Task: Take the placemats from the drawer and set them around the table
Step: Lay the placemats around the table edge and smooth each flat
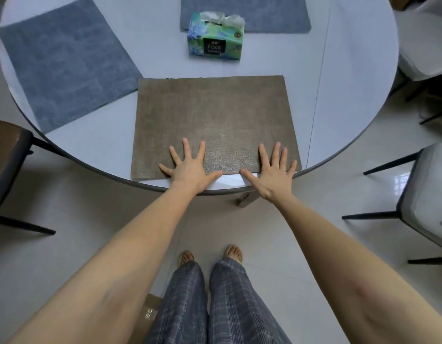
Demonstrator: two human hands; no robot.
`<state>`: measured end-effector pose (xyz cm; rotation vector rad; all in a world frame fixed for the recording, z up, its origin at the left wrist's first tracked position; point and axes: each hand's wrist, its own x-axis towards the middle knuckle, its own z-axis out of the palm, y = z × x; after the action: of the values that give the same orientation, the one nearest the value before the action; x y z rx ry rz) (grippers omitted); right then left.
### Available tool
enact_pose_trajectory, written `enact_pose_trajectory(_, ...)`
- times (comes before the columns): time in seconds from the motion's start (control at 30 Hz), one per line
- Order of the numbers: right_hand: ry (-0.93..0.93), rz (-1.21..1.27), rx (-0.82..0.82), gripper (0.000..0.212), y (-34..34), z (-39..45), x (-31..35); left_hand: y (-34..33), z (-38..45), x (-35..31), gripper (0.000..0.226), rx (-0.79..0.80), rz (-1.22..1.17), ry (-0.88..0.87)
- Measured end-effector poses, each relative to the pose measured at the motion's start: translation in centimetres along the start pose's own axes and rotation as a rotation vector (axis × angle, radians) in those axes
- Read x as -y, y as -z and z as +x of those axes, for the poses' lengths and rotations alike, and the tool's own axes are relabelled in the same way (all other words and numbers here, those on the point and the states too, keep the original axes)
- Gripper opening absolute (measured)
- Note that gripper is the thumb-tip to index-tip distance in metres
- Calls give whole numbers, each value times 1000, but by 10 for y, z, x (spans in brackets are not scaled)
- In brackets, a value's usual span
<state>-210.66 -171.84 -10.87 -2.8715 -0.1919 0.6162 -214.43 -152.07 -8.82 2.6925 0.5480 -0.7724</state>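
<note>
A brown woven placemat (pixel 215 115) lies flat at the near edge of the round white table (pixel 339 95). My left hand (pixel 189 167) rests flat on the mat's near edge with fingers spread. My right hand (pixel 273 172) lies flat on the mat's near right corner, fingers spread too. A blue-grey placemat (pixel 63 63) lies at the table's left side, turned at an angle. Another blue-grey placemat (pixel 264 13) lies at the far side, partly behind a tissue box.
A green tissue box (pixel 215 36) stands near the table's middle. A dark chair (pixel 9 165) stands at the left. Two pale chairs, one near (pixel 425 199) and one farther back (pixel 423 45), stand at the right. My legs and sandalled feet are on the tiled floor below.
</note>
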Motion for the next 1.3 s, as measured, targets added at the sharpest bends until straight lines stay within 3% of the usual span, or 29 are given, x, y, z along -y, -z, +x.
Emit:
enact_pose_trajectory(0.4, -2, -18, 20, 89, 1, -1, 1, -3, -4, 2, 96, -48, 71, -12)
enact_pose_trajectory(0.5, 16, -73, -57, 85, 0, 0, 7, 0, -3, 4, 84, -228, 172, -42)
enact_pose_trajectory(0.57, 134, -128, -168, 76, -2, 1, 18, 5, 4, 13, 67, -399, 106, -122)
enact_pose_trajectory(0.63, 277, -135, -217, 66, -5, 7, 38, 7, 15, 26, 58, -463, 28, -235)
enact_pose_trajectory(0.8, 440, -91, -191, 58, -28, 34, 102, -11, 34, 75, 64, -438, 43, -169)
enact_pose_trajectory(0.97, 384, -137, -255, 57, -49, 43, 113, -18, 32, 116, 67, -470, 124, -125)
enact_pose_trajectory(1.3, 363, -146, -197, 56, -48, 40, 115, -4, 23, 136, 72, -377, 103, -126)
